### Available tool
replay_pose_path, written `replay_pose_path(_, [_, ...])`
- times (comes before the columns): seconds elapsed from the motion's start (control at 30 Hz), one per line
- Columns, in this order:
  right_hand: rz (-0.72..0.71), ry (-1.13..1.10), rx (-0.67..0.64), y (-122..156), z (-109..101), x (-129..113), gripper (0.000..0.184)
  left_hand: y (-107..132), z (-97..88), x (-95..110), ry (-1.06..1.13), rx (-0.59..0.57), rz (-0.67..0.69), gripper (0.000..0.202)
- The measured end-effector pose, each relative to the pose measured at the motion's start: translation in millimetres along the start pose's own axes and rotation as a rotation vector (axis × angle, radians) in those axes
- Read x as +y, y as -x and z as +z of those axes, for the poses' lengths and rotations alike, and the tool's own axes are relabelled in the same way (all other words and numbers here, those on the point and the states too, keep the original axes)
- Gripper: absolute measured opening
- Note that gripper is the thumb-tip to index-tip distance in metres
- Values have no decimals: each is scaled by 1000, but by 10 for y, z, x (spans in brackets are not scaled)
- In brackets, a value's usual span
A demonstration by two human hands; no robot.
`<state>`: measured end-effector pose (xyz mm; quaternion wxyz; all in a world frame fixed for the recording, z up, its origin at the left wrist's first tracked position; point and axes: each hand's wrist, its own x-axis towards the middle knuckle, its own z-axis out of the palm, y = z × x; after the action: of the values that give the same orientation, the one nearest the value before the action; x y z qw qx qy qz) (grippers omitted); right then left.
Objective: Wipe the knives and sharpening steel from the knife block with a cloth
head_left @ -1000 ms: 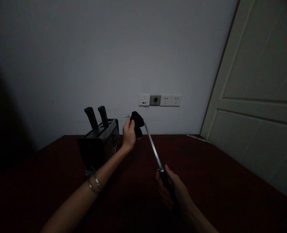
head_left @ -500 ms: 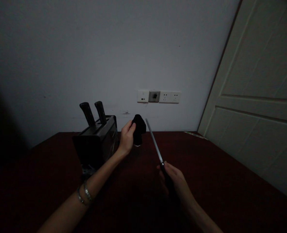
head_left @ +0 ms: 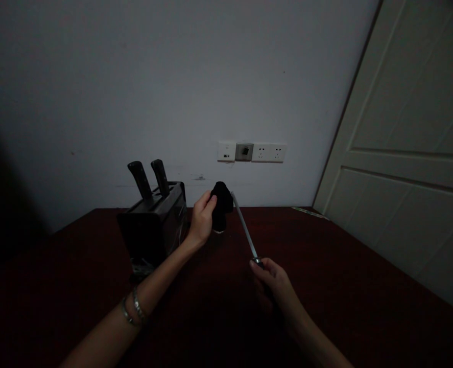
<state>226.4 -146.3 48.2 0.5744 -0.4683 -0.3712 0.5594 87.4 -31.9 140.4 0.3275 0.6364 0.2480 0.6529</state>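
My left hand (head_left: 204,217) is closed on a bunched black cloth (head_left: 221,204), held up above the far part of the table. My right hand (head_left: 274,281) grips the dark handle of a sharpening steel (head_left: 244,225), its thin grey rod slanting up and to the left. The rod's tip is right beside the cloth's right edge; whether they touch I cannot tell. Left of my left hand stands a black knife block (head_left: 153,222), with two dark-handled knives (head_left: 149,179) upright in its top.
The dark red table (head_left: 326,266) runs back to a grey wall (head_left: 172,92) with a row of sockets and a switch (head_left: 252,152). A pale panelled door (head_left: 410,153) rises on the right. A flat strip (head_left: 309,212) lies at the table's back right edge.
The steel's tip has come down slightly, and my right hand has turned around the handle, its thumb now near the collar. The left hand with the cloth has barely moved.
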Motion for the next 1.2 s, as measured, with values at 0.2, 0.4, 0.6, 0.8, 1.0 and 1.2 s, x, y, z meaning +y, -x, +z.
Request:
replay_pose_path(0.2, [150,-121,38,50,-34,-105,47,-7,-5,10,-7,-4,26,20])
replay_pose_path(0.4, [115,-63,50,52,-42,-104,44,1,-12,-2,-14,-1,16,20])
replay_pose_path(0.6, [72,-50,68,-8,-79,-27,45,-9,-15,-134,-47,11,-1,19])
replay_pose_path(0.8, [29,-18,93,-5,-80,-16,45,10,3,-387,-86,89,30,23])
replay_pose_path(1.0, [32,27,109,-11,-61,-7,48,-144,85,-436,-209,218,155,28])
replay_pose_path(1.2, [34,46,67,14,-32,8,52,-491,221,-468,-406,-16,358,28])
